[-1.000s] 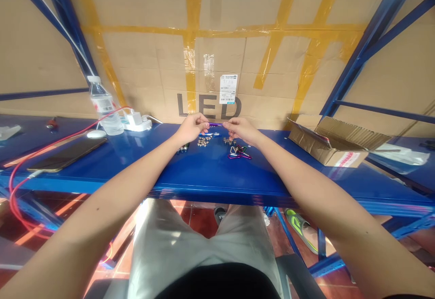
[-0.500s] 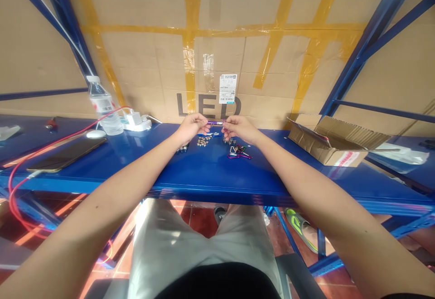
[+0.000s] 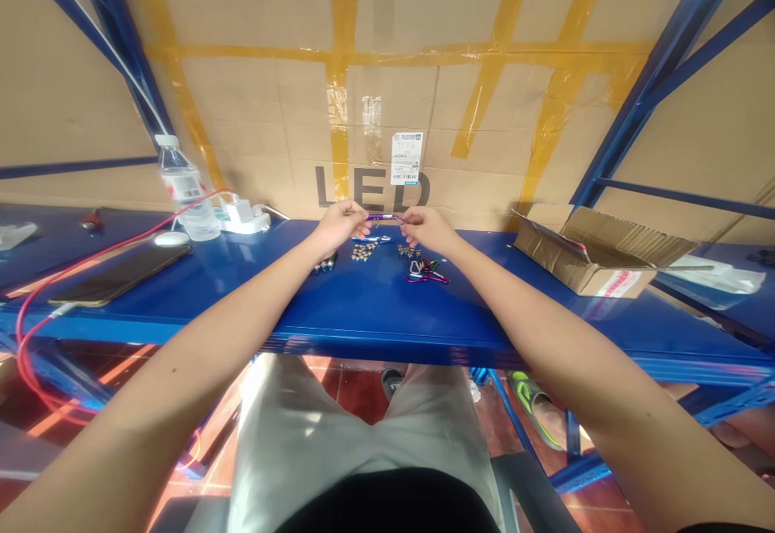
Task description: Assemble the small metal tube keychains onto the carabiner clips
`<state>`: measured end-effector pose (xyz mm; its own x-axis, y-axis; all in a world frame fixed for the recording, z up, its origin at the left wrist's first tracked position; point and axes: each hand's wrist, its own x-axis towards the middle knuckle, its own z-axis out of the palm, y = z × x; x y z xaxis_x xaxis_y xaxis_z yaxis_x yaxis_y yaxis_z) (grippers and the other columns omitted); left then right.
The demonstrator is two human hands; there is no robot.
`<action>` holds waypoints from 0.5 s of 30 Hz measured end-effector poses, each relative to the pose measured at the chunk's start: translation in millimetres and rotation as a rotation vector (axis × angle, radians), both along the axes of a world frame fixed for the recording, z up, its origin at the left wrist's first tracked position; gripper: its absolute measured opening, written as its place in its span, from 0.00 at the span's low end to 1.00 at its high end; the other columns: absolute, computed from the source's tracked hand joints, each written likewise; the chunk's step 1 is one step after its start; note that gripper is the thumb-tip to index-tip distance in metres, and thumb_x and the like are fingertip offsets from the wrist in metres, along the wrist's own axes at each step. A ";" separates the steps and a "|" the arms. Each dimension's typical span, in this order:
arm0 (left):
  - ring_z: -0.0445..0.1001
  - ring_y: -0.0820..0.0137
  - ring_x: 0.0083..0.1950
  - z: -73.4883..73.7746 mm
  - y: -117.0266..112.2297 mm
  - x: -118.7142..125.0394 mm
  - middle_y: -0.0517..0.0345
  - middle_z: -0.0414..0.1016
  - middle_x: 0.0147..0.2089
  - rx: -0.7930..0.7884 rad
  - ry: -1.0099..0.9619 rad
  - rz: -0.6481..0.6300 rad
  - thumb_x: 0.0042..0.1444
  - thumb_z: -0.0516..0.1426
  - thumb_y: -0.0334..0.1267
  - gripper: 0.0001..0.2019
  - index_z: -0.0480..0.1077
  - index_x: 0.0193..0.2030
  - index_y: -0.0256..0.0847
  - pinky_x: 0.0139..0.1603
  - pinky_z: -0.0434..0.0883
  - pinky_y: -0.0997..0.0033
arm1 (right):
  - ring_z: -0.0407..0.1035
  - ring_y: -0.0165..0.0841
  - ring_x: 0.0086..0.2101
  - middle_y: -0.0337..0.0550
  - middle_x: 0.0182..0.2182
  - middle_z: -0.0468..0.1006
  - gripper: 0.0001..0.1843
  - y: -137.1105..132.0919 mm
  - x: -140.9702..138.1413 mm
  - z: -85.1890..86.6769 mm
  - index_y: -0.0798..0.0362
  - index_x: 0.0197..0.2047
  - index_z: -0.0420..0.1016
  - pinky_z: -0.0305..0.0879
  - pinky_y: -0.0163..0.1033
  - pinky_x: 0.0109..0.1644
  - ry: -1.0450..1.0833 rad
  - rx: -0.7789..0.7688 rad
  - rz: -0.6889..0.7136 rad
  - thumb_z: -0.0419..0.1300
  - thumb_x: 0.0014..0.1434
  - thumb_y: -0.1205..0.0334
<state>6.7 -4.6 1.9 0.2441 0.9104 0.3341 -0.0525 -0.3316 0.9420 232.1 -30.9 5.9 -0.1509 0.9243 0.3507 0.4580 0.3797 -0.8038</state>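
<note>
Purple slender rod (image 3: pixel 380 216), smooth-looking, held level: left hand (image 3: pixel 342 228) pinches one end, right hand (image 3: pixel 427 228) grips thin piece (image 3: pixel 400 219) at the other; glossy blue worktop (image 3: pixel 381 303) beneath

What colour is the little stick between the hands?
The stick is mostly purple, in the head view.

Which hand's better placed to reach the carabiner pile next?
Right, likely: the carabiner pile lies closest to the right hand. The left hand is farther off, holding the purple tube. Both hands look occupied.
</note>
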 end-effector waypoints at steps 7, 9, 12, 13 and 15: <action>0.76 0.68 0.34 -14.1 23.7 -18.7 0.54 0.79 0.32 0.242 0.485 0.122 0.57 0.62 0.30 0.02 0.75 0.33 0.37 0.42 0.74 0.64 | 0.77 0.35 0.35 0.47 0.36 0.85 0.08 21.7 0.3 -6.3 0.56 0.39 0.84 0.72 0.39 0.42 -0.396 0.119 -0.085 0.62 0.64 0.71; 0.76 0.66 0.35 -16.8 28.2 -22.3 0.54 0.79 0.33 0.277 0.563 0.155 0.55 0.63 0.30 0.02 0.76 0.32 0.38 0.44 0.74 0.64 | 0.78 0.37 0.40 0.49 0.41 0.86 0.09 27.2 -2.5 -7.4 0.55 0.42 0.86 0.72 0.39 0.46 -0.508 0.133 -0.074 0.63 0.65 0.70; 0.75 0.64 0.36 -20.1 34.7 -23.9 0.54 0.79 0.33 0.286 0.629 0.208 0.52 0.63 0.29 0.02 0.77 0.31 0.39 0.47 0.74 0.62 | 0.79 0.40 0.43 0.50 0.44 0.86 0.10 32.9 -3.4 -8.7 0.54 0.44 0.87 0.71 0.40 0.48 -0.643 0.156 -0.045 0.63 0.65 0.68; 0.75 0.64 0.36 -21.2 36.8 -23.6 0.53 0.79 0.33 0.284 0.636 0.218 0.51 0.63 0.29 0.03 0.77 0.30 0.40 0.48 0.74 0.62 | 0.79 0.41 0.44 0.50 0.44 0.86 0.10 34.5 -3.0 -9.2 0.53 0.44 0.87 0.71 0.41 0.49 -0.687 0.164 -0.038 0.63 0.65 0.68; 0.73 0.64 0.35 -23.1 40.7 -22.3 0.54 0.78 0.32 0.283 0.628 0.216 0.48 0.64 0.27 0.04 0.77 0.27 0.40 0.49 0.74 0.62 | 0.78 0.42 0.45 0.50 0.45 0.86 0.11 37.8 -2.2 -10.5 0.53 0.44 0.87 0.71 0.42 0.51 -0.768 0.179 -0.037 0.63 0.65 0.70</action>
